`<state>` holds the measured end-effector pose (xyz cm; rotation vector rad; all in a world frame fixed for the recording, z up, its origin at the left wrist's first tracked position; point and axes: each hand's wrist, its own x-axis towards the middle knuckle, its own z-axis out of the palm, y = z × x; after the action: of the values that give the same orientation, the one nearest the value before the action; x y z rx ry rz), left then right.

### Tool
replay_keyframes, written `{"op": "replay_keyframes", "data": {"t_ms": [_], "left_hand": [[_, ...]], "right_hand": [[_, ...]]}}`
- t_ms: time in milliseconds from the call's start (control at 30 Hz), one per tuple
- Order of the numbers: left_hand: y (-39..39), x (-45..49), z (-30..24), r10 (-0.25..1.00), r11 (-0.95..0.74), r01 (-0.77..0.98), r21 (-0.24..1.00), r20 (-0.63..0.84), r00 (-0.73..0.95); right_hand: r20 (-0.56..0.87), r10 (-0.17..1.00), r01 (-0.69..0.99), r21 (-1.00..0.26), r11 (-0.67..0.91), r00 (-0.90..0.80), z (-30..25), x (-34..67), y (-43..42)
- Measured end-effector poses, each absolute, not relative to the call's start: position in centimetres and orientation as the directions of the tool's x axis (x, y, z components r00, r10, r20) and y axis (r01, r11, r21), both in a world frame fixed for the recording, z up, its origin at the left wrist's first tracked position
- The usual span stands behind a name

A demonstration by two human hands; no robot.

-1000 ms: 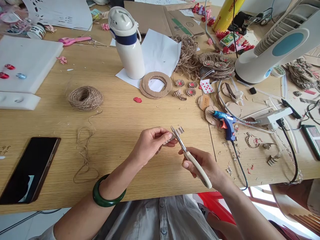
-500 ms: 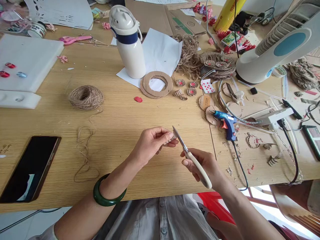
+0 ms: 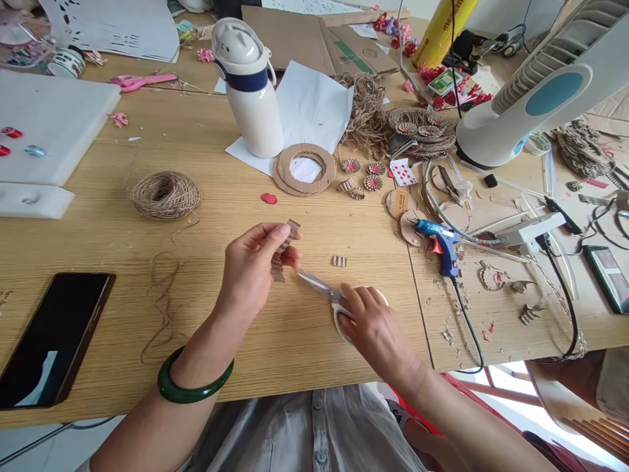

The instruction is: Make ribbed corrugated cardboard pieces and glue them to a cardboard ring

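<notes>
Between the thumb and fingers of my left hand (image 3: 255, 262) is a strip of corrugated cardboard (image 3: 285, 248), tilted upward. My right hand (image 3: 377, 328) is closed over the light handles of a pair of scissors (image 3: 319, 284), which lie low at the tabletop with blades pointing left toward the strip. The blades look closed, and part of the handles is hidden under my fingers. A small cut piece of corrugated cardboard (image 3: 339, 261) rests on the table just beyond the scissors.
A twine ball (image 3: 166, 195) and a phone (image 3: 56, 337) lie on the left. Behind are cardboard rings (image 3: 307, 169), a white flask (image 3: 253, 88) and cardboard rosettes (image 3: 373, 176). On the right lie a corded glue gun (image 3: 442, 244), a power strip (image 3: 533, 233) and a fan (image 3: 531, 98).
The scissors went from raised and upright to low over the table, my right hand turning palm down. My left hand moved left with the strip. A small cardboard piece now lies on the table.
</notes>
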<state>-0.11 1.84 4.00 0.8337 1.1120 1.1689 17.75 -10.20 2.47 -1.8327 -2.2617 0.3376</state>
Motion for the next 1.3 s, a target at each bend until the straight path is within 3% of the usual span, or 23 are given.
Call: {"op": "replay_keyframes", "data": {"t_ms": [67, 133, 267, 533, 667, 733, 800, 833, 900, 967, 1033, 1133, 1300], "left_hand": [[1.7, 0.1, 4.0, 0.967, 0.254, -0.277, 0.927, -0.247, 0.061], [1.4, 0.2, 3.7, 0.962, 0.273, -0.280, 0.920, -0.258, 0.092], [1.3, 0.4, 2.7, 0.960, 0.279, -0.283, 0.918, -0.265, 0.089], [0.7, 0.7, 2.6, 0.965, 0.261, -0.274, 0.926, -0.246, 0.087], [0.5, 0.3, 2.6, 0.954, 0.299, -0.290, 0.909, -0.275, 0.121], [0.4, 0.2, 2.4, 0.937, 0.345, -0.302, 0.889, -0.307, 0.168], [0.4, 0.4, 2.2, 0.913, 0.398, -0.311, 0.863, -0.341, 0.224], [0.4, 0.6, 2.1, 0.900, 0.422, -0.309, 0.852, -0.354, 0.253], [0.1, 1.2, 2.0, 0.874, 0.461, -0.286, 0.840, -0.374, 0.309], [-0.3, 1.8, 2.1, 0.856, 0.473, -0.245, 0.846, -0.376, 0.356], [-0.8, 2.2, 2.2, 0.849, 0.461, -0.203, 0.864, -0.364, 0.383], [-1.1, 2.3, 2.3, 0.852, 0.442, -0.171, 0.881, -0.352, 0.387], [-0.6, 1.7, 2.5, 0.878, 0.428, -0.167, 0.888, -0.365, 0.310]], "right_hand": [[0.055, 0.970, 0.954, -0.175, 0.242, -0.236, 3.1, 16.6, -10.1], [0.090, 0.962, 0.954, -0.135, 0.269, -0.259, 4.0, 16.4, -9.7], [0.120, 0.968, 0.950, -0.199, 0.241, -0.220, 4.2, 18.0, -6.8], [-0.120, 0.935, 0.922, -0.248, 0.297, -0.334, 1.0, 19.7, -1.8], [-0.115, 0.976, 0.970, -0.180, 0.164, -0.186, 2.8, 24.7, -5.7], [-0.091, 0.995, 0.998, -0.054, 0.033, -0.037, 4.4, 28.6, -8.4], [0.031, 0.999, 0.997, 0.060, -0.045, 0.043, 6.0, 31.6, -10.5], [0.094, 0.991, 0.995, 0.039, -0.095, 0.091, 6.6, 32.3, -11.0], [0.179, 0.960, 0.957, -0.233, -0.173, 0.217, 7.2, 31.8, -11.0], [0.101, 0.939, 0.746, -0.638, -0.192, 0.328, 6.9, 29.0, -9.6], [-0.074, 0.975, 0.431, -0.888, -0.160, 0.211, 6.0, 25.2, -7.3], [-0.190, 0.981, 0.131, -0.972, -0.194, 0.045, 4.4, 20.1, -3.7], [-0.248, 0.968, -0.065, -0.966, -0.251, -0.042, 3.3, 17.1, -0.7]]}}
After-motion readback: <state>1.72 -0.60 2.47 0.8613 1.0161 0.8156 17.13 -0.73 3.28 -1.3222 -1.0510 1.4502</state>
